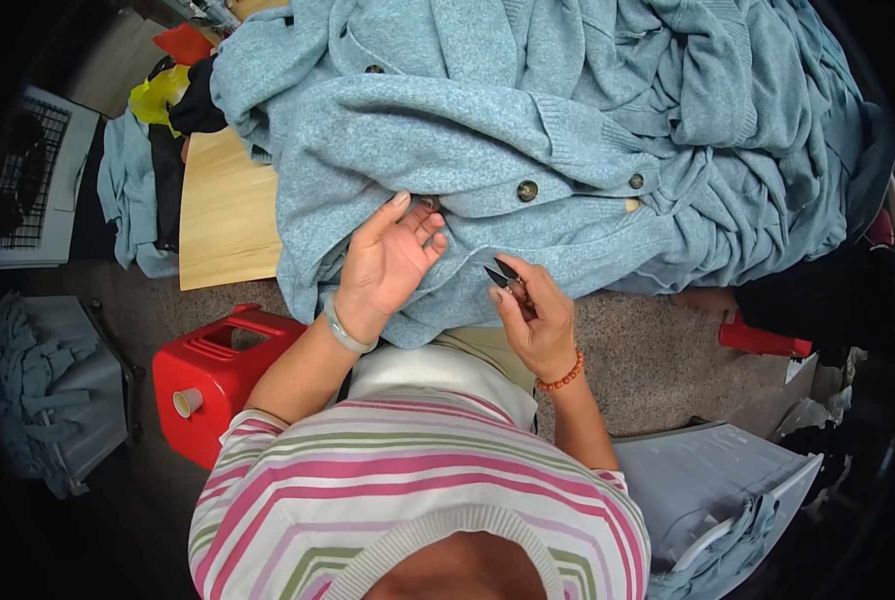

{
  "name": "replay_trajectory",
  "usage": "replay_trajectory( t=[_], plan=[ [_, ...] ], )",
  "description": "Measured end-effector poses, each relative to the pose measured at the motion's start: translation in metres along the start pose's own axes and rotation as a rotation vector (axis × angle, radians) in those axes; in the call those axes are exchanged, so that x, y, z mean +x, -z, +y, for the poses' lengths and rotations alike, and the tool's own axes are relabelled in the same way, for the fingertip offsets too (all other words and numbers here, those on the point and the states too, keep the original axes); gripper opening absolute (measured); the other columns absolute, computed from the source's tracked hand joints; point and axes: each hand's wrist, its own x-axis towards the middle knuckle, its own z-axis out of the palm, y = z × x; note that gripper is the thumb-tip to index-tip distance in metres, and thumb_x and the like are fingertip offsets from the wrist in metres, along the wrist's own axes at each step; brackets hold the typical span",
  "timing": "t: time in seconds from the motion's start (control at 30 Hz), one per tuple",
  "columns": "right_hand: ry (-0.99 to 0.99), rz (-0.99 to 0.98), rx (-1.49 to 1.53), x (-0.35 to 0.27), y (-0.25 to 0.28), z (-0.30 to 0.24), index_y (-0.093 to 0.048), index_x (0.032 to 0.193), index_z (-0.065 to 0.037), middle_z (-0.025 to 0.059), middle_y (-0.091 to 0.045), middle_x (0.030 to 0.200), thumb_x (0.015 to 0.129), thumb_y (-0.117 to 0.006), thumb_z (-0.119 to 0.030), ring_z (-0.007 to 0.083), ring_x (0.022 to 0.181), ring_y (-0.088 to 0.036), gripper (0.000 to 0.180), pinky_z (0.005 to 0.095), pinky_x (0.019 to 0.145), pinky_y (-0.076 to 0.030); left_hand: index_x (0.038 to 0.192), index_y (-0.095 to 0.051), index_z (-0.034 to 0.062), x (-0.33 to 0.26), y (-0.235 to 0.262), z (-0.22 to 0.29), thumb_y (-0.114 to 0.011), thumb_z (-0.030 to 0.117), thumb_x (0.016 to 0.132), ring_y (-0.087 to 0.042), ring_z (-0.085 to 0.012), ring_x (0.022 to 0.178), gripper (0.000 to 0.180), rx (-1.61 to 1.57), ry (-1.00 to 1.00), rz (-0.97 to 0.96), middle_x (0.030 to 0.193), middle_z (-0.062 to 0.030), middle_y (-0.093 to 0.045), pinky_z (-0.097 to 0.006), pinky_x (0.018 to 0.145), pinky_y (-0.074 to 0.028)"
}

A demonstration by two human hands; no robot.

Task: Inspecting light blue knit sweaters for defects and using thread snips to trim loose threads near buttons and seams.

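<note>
Small thread snips (504,274) are pinched between the fingers of the right hand (539,322), blades pointing beyond the fingertips. The blue cardigan (487,150) is touched beneath the left hand's (387,260) loosely spread fingertips.

Blue knit cardigan (487,130) w/ brown buttons, heaped on table; small thread snips (503,275), blades open.

Heathered pale-blue knit cardigan (527,130), brown buttons (527,190), red plastic stool (222,375), pink-green-white striped top (407,480), orange bead bracelet (562,378)
</note>
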Motion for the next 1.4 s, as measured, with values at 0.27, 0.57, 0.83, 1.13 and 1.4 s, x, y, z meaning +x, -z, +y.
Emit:
replay_trajectory(
  t=[0.27, 0.57, 0.83, 1.13, 1.4],
  plan=[
    [0.044, -0.033, -0.03, 0.011, 0.005, 0.0, -0.062, 0.115, -0.006, 0.0077, -0.057, 0.076, 0.084, -0.072, -0.015, 0.0166, 0.057, -0.057, 0.034, 0.0284, 0.05, -0.045, 0.107, -0.058, 0.0086, -0.006, 0.005, -0.002, -0.059, 0.013, 0.093, -0.059, -0.0191, 0.093, 0.015, 0.187, -0.051, -0.123, 0.096, -0.0055, -0.063, -0.035, 0.081, -0.047],
    [0.134, -0.007, -0.071, 0.021, -0.003, -0.004, -0.063, 0.113, -0.004, 0.008, -0.058, 0.078, 0.084, -0.072, -0.012, 0.0152, 0.058, -0.058, 0.032, 0.0263, 0.049, -0.044, 0.111, -0.058, 0.0064, -0.005, 0.011, -0.003, -0.058, 0.01, 0.094, -0.062, -0.0194, 0.094, 0.018, 0.145, -0.048, -0.262, 0.102, -0.0086, -0.066, -0.035, 0.08, -0.049],
    [0.197, -0.009, -0.194, 0.03, -0.002, -0.005, -0.062, 0.108, -0.005, 0.0077, -0.06, 0.08, 0.084, -0.072, -0.016, 0.0185, 0.062, -0.064, 0.028, 0.0283, 0.051, -0.049, 0.103, -0.065, 0.001, -0.014, 0.007, -0.006, -0.058, 0.01, 0.094, -0.063, -0.0199, 0.094, 0.014, 0.225, -0.056, -0.292, 0.103, -0.012, -0.067, -0.034, 0.081, -0.051],
    [0.225, -0.025, -0.236, 0.034, -0.005, -0.007, -0.061, 0.106, -0.009, 0.0071, -0.056, 0.078, 0.086, -0.069, -0.023, 0.0256, 0.059, -0.061, 0.026, 0.035, 0.049, -0.047, 0.1, -0.068, 0.0, -0.017, 0.005, -0.009, -0.059, 0.011, 0.094, -0.063, -0.0176, 0.09, 0.015, 0.305, -0.102, -0.212, 0.1, -0.0114, -0.068, -0.032, 0.08, -0.051],
    [0.242, -0.03, -0.283, 0.038, -0.006, -0.014, -0.06, 0.104, -0.008, 0.007, -0.057, 0.079, 0.086, -0.068, -0.024, 0.0254, 0.059, -0.061, 0.025, 0.0349, 0.049, -0.047, 0.1, -0.069, -0.0008, -0.022, 0.001, -0.012, -0.061, 0.011, 0.093, -0.063, -0.0156, 0.088, 0.016, 0.418, -0.174, -0.202, 0.1, -0.0116, -0.069, -0.03, 0.08, -0.051]
  ],
)
